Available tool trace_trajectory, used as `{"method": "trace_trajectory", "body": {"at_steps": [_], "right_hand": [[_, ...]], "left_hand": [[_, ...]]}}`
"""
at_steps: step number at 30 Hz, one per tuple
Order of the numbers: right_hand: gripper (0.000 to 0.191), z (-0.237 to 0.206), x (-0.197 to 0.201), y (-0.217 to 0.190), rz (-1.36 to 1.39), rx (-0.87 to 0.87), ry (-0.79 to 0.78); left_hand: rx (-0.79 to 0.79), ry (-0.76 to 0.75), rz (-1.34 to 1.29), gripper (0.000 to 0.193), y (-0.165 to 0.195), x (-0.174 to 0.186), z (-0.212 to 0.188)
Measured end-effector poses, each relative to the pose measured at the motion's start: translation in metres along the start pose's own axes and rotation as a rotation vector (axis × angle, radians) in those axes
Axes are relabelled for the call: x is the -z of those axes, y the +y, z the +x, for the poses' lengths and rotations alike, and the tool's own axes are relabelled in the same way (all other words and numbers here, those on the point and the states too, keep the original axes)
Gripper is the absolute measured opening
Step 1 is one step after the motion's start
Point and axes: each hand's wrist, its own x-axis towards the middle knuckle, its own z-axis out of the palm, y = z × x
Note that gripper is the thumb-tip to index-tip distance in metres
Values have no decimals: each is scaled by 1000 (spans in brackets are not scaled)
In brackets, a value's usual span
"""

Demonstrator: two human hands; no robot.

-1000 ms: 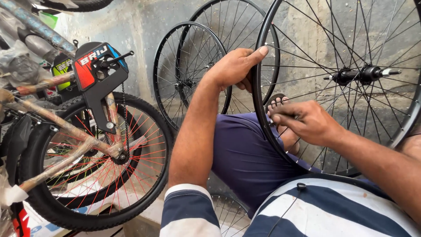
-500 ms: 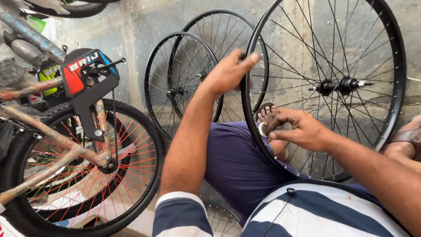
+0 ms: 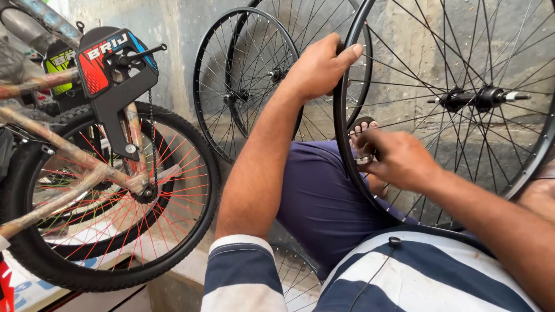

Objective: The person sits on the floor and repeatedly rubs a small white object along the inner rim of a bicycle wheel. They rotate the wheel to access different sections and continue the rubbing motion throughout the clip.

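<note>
Head view, looking down at a seated person in a striped shirt [image 3: 404, 277] and purple shorts [image 3: 324, 196]. A black spoked bicycle wheel [image 3: 347, 138] stands upright across the lap and fills the right half of the frame, its hub and axle [image 3: 480, 98] at upper right. The left hand [image 3: 318, 66], upper centre, grasps the wheel's rim from the outside, fingers curled over the rim and thumb stretched along it. The right hand [image 3: 399, 159], centre right and inside the rim's arc, has its fingers pinched on a small pale tool [image 3: 363, 157] set against the rim where a spoke meets it; what kind of tool it is cannot be told. Behind the hands, two more bare spoked wheels [image 3: 243, 86] lean against the grey wall [image 3: 173, 34] at upper centre. At left stands a small bicycle wrapped in brown paper [image 3: 63, 156], with a black tyre, red spokes [image 3: 179, 190], and a black chain guard [image 3: 110, 69] with a red and blue panel. Compared with the frame half a second earlier, the view sits closer and the hub has moved right and slightly up in the frame; the left hand keeps its grasp on the rim and the right hand stays pinched at the same stretch of rim, near the toes of a foot [image 3: 361, 127] seen through the spokes.
</note>
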Motion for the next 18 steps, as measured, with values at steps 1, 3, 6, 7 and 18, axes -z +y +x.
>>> {"method": "trace_trajectory", "body": {"at_steps": [1,3,6,7,18], "right_hand": [[40,0,-2,0,-64,71,32],[34,-1,-2,1,79,205,15],[20,-1,3,2,373,188,-89],[23,-2,4,1,264,52,-95],[29,5,-4,25,248,162,-102]], "left_hand": [[13,-8,-12,46,1,0,-1],[0,-10,-35,46,2,1,-2],[14,-17,-70,44,2,-1,-2],[20,-25,-77,44,2,-2,-1],[28,-36,-57,43,2,-2,0]]}}
